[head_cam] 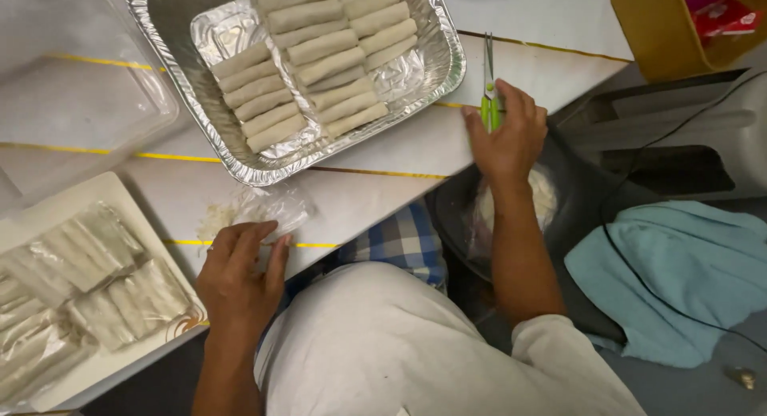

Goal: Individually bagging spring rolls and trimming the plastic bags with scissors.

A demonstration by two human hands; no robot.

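Head view showed me rolls (319, 56) filling the far foil tray (435, 72); my right hand (507, 136) gripped green scissors (490, 104), my left hand (240, 276) lay flat, open, on perhaps a plastic wrapper (268, 208).

Green-handled scissors (490, 88) lie closed on the table; crumpled clear wrapper (264, 208) nearby.

A white table (551, 16) with thin yellow lines across its top fills the upper and left parts of the frame, its edge running diagonally from lower left to upper right. At the upper right corner sits an open cardboard box (663, 32) with something red inside. Below it stands a grey moulded piece of furniture (679, 136), a black cable draped over it. A light blue cloth (671, 280) lies at the right. The light is soft and even.
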